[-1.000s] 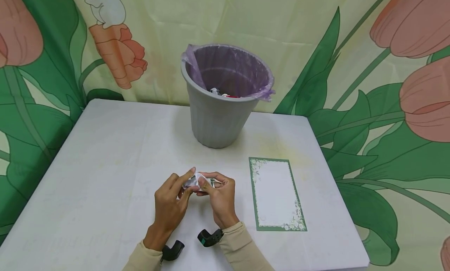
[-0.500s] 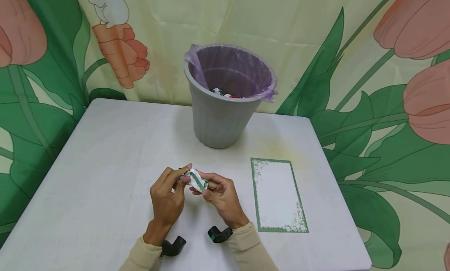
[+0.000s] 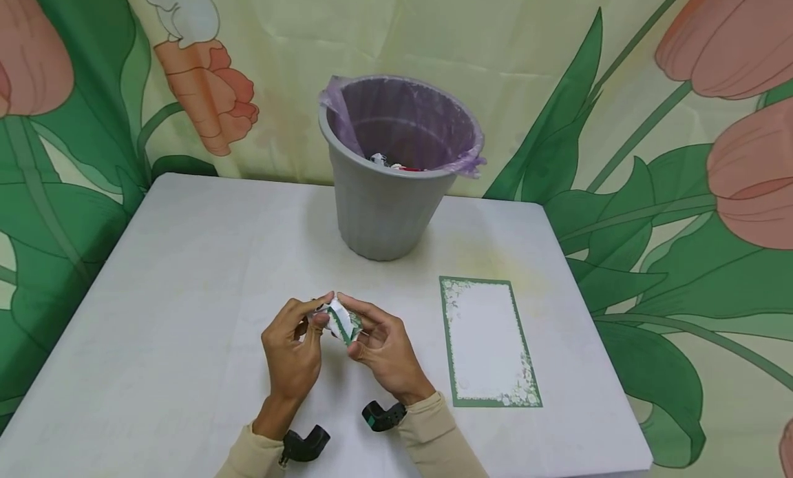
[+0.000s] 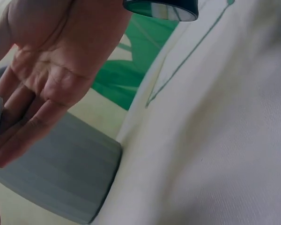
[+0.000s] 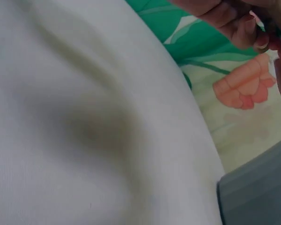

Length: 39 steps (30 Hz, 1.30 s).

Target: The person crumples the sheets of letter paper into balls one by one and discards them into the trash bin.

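A crumpled sheet of paper (image 3: 342,322), white with green printed edges, is held above the table between both hands in the head view. My left hand (image 3: 291,357) pinches its left side between thumb and fingers. On the other side, the right hand (image 3: 392,354) grips it, forefinger at the top and thumb at the lower right. Only a sliver of the paper shows at the edge of each wrist view. A flat sheet of paper (image 3: 486,340) with a green floral border lies on the table, right of the hands.
Behind the hands stands a grey bin (image 3: 384,216) with a purple liner (image 3: 461,162) over its rim; crumpled bits (image 3: 379,160) show inside. A white cloth covers the table (image 3: 204,271). A printed floral curtain (image 3: 533,37) hangs behind it.
The paper has turned in the hands, so that a green stripe now faces up. The right hand first shifted outward and lower, then its fingers came back up along the paper's top.
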Motion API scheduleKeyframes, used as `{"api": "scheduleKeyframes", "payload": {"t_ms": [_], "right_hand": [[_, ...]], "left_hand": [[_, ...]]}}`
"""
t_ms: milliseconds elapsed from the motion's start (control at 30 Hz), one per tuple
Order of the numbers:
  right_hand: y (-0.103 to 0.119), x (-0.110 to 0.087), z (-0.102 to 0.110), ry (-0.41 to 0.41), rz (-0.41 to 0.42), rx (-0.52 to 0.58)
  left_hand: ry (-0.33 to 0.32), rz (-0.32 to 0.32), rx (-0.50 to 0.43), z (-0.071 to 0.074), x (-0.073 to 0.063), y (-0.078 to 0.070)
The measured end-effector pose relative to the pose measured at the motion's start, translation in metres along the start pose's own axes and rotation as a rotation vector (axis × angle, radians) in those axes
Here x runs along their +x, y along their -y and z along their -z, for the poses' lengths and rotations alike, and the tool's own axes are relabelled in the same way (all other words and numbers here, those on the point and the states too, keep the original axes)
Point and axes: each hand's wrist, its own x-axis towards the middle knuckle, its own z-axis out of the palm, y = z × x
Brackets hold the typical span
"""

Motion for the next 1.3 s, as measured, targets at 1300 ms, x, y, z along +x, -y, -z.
{"api": "scheduleKeyframes", "payload": {"t_ms": [1300], "right_hand": [[0.005, -0.003, 0.028, 0.098, 0.0, -0.029]], "left_hand": [[0.194, 0.205, -0.232, 0.001, -0.004, -0.008]]}}
